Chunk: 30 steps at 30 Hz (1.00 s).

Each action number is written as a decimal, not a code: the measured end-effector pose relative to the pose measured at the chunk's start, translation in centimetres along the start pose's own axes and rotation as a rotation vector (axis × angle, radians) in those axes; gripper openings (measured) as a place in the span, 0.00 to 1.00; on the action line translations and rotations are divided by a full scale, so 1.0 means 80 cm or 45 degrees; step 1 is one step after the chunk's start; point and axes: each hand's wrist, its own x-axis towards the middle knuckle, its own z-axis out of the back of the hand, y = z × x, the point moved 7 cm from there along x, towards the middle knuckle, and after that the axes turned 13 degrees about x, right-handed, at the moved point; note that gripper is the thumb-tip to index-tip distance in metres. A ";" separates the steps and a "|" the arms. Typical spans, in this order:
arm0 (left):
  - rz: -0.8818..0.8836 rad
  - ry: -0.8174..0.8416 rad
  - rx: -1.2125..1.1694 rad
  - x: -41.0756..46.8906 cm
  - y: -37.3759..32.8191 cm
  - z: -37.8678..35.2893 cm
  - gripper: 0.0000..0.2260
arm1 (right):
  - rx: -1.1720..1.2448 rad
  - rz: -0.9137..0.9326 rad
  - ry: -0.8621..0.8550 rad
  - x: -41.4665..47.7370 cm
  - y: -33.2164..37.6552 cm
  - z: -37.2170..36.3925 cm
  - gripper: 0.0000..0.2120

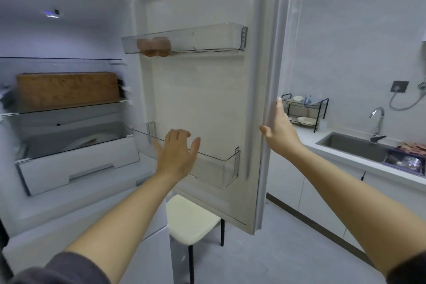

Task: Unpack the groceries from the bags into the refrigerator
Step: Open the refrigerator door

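Note:
The refrigerator stands open, its white door (pixel 207 104) swung out to the right. My right hand (pixel 280 127) lies flat with straight fingers against the door's outer edge. My left hand (pixel 177 153) hovers open, holding nothing, in front of the lower clear door bin (pixel 221 168). The upper door bin (pixel 207 39) holds brown eggs (pixel 154 46). Inside the fridge, a brown block-shaped package (pixel 66 90) sits on a glass shelf. Below it a white drawer (pixel 76 166) is pulled partly out. No grocery bags are in view.
A cream-seated chair (pixel 191 223) stands just below the door. At the right, a counter carries a steel sink (pixel 352 146) with a faucet (pixel 378 122), a black dish rack (pixel 304 110) and a purple tray (pixel 405 163) of items. Grey floor lies between.

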 end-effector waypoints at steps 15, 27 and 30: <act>-0.044 0.387 0.297 0.101 0.059 -0.086 0.23 | 0.161 0.048 0.192 0.124 -0.105 0.000 0.40; 0.016 0.102 0.322 0.109 0.039 -0.105 0.27 | -0.001 0.218 -0.126 0.098 -0.066 -0.015 0.35; -0.012 0.082 0.460 0.109 0.031 -0.104 0.28 | -0.262 0.326 -0.143 0.067 -0.038 -0.052 0.30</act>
